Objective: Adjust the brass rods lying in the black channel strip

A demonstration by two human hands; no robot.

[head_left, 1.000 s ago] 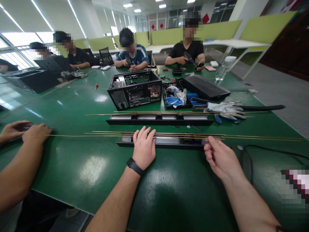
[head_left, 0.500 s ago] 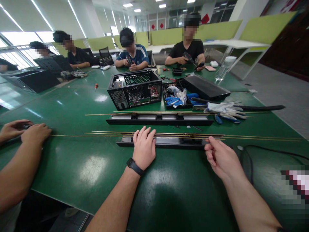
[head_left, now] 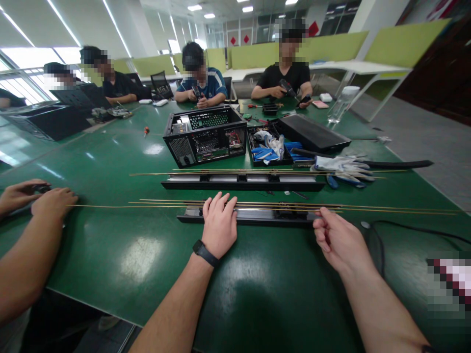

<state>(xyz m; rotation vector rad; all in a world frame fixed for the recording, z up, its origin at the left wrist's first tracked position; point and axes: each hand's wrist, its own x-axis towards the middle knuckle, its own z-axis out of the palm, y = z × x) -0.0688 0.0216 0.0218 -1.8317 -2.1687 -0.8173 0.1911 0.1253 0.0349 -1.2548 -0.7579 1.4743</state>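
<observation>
My left hand, with a dark band on the wrist, lies across the near black and silver rail. Its fingers are spread over the thin brass rods that run lengthwise above the rail. Toward the rail's right end, my right hand pinches a brass rod between thumb and forefinger, its other fingers curled. Parallel and farther back lies a second rail, with more thin rods along it.
At left, a co-worker's hands hold a dark object by a rod's far end. Behind the rails stand an open computer case, a tray of gloves and a loose glove. A black cable lies at right. Several people sit beyond.
</observation>
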